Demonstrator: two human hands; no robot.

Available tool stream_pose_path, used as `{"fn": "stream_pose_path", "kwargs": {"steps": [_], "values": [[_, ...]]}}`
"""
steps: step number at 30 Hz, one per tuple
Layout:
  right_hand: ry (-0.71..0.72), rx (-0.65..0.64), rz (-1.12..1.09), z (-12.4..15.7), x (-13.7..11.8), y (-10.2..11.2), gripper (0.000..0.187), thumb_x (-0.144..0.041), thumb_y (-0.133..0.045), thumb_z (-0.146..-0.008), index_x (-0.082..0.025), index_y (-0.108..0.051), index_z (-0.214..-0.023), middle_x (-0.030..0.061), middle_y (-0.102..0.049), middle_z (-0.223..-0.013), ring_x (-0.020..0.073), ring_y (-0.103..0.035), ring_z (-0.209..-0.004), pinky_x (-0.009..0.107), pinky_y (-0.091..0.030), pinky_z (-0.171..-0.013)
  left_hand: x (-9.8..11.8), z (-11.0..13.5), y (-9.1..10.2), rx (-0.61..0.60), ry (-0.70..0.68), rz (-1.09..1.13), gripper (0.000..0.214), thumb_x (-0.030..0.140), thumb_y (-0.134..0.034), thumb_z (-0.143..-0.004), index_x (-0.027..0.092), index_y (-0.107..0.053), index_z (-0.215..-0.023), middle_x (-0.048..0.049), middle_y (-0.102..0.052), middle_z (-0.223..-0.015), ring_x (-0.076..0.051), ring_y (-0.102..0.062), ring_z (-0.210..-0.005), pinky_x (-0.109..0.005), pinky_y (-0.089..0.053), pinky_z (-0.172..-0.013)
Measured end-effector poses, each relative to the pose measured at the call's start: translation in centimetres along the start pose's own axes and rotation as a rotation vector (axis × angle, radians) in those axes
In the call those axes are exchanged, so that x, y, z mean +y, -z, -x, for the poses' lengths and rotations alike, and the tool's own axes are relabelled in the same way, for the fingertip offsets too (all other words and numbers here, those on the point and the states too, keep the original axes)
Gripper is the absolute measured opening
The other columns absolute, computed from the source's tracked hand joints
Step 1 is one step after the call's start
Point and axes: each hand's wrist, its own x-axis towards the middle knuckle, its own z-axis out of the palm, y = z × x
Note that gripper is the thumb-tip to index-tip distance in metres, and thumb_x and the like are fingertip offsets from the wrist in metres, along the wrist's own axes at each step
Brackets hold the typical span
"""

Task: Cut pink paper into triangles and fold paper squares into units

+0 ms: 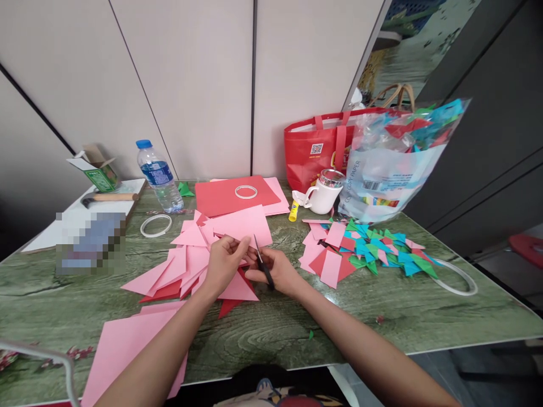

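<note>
The green wood-grain desk [360, 339] has a pale rim and stands with its far edge by light wall panels [190, 68] with dark seams; darker panels [492, 118] rise beyond its right end, where a red seat [528, 251] shows. Near the far right corner, a clear packet [373, 186] marked COPY PAPER bulges with blue, red and green paper, beside a red bag [305, 152] whose contents are hidden. A white mug [321, 198] with a shiny lid stands before the bag, next to a yellow glue stick [293, 211]. Toward the far left corner are a blue-capped water bottle [159, 175] and a green box [99, 175] with raised flaps, its inside not readable; a hammer [110, 196] lies in front of the box. Mid-desk, the left hand [228, 257] pinches a pink sheet [244, 223] at its lower edge between thumb and fingers, above a heap of pink and red pieces [169, 271]. The right hand [278, 271] is curled around black-handled scissors [266, 274], blades pointing at that sheet. Small coloured scraps [373, 249] lie toward the right edge, touching a white ring [466, 282].
</note>
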Motion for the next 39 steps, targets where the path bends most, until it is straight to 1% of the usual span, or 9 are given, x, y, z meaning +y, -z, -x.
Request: {"fn": "stream_pose_path", "kwargs": {"steps": [9,13,20,27,31,34,37,39], "values": [[-0.007,-0.017,-0.043,-0.1,0.4,-0.1,0.042,-0.039,-0.077,-0.052,-0.016,-0.047,-0.069,-0.0049,-0.050,-0.059,0.0088,-0.044,-0.053,0.022,-0.036,-0.049,0.0,0.0,0.0,-0.007,-0.004,-0.001,0.024,0.032,-0.058,-0.074,0.014,-0.057,-0.058,-0.0046,-0.067,-0.055,-0.016,-0.063,-0.049,-0.026,-0.052,-0.052],[-0.022,-0.035,-0.079,0.0,0.4,-0.2,0.040,-0.039,-0.075,-0.056,-0.016,-0.047,-0.070,-0.0057,-0.049,-0.055,0.0083,-0.044,-0.048,0.021,-0.036,-0.046,0.0,0.0,-0.1,-0.002,0.005,0.014,0.023,0.031,-0.058,-0.073,0.014,-0.057,-0.058,-0.0041,-0.067,-0.054,-0.016,-0.063,-0.048,-0.026,-0.052,-0.050],[-0.095,0.009,-0.038,0.1,-0.1,-0.5,0.038,-0.043,-0.072,-0.058,-0.015,-0.050,-0.071,-0.0050,-0.050,-0.050,0.0085,-0.045,-0.042,0.022,-0.038,-0.040,-0.1,0.0,0.0,-0.004,-0.003,0.017,0.022,0.030,-0.058,-0.074,0.014,-0.057,-0.058,-0.0029,-0.066,-0.054,-0.015,-0.063,-0.047,-0.025,-0.052,-0.050],[-0.104,0.026,-0.013,0.1,0.0,-0.5,0.037,-0.046,-0.069,-0.060,-0.017,-0.048,-0.065,-0.0051,-0.049,-0.046,0.0084,-0.044,-0.036,0.021,-0.037,-0.036,0.1,0.1,-0.1,-0.018,0.008,0.039,0.023,0.030,-0.058,-0.075,0.013,-0.058,-0.060,-0.0043,-0.067,-0.055,-0.015,-0.063,-0.048,-0.025,-0.052,-0.051],[-0.115,0.038,-0.019,0.1,-0.2,-0.6,0.037,-0.046,-0.071,-0.058,-0.017,-0.048,-0.064,-0.0049,-0.049,-0.043,0.0085,-0.044,-0.036,0.022,-0.037,-0.036,0.2,-0.1,0.1,-0.040,0.005,0.048,0.022,0.030,-0.059,-0.073,0.012,-0.060,-0.060,-0.0056,-0.068,-0.056,-0.015,-0.062,-0.047,-0.024,-0.051,-0.049],[-0.122,0.023,-0.047,0.1,-0.1,-0.6,0.037,-0.045,-0.072,-0.057,-0.016,-0.051,-0.067,-0.0054,-0.049,-0.043,0.0084,-0.044,-0.037,0.022,-0.038,-0.037,0.3,-0.3,0.6,-0.031,-0.005,0.018,0.028,0.033,-0.057,-0.074,0.012,-0.062,-0.056,-0.0064,-0.068,-0.054,-0.016,-0.062,-0.046,-0.023,-0.049,-0.048],[-0.137,-0.004,-0.070,0.2,0.1,-0.6,0.038,-0.045,-0.072,-0.057,-0.016,-0.055,-0.074,-0.0052,-0.051,-0.046,0.0089,-0.046,-0.038,0.022,-0.039,-0.039,0.5,-0.4,1.0,0.014,-0.002,-0.075,0.037,0.036,-0.054,-0.075,0.013,-0.062,-0.047,-0.0068,-0.066,-0.048,-0.015,-0.062,-0.045,-0.022,-0.049,-0.049],[-0.153,-0.006,-0.068,0.3,0.0,-0.6,0.041,-0.045,-0.073,-0.057,-0.016,-0.055,-0.078,-0.0046,-0.053,-0.049,0.0098,-0.048,-0.040,0.022,-0.039,-0.040,0.6,-0.4,1.1,0.042,0.001,-0.125,0.038,0.035,-0.056,-0.075,0.013,-0.062,-0.044,-0.0063,-0.066,-0.047,-0.014,-0.062,-0.045,-0.021,-0.050,-0.049]]}}
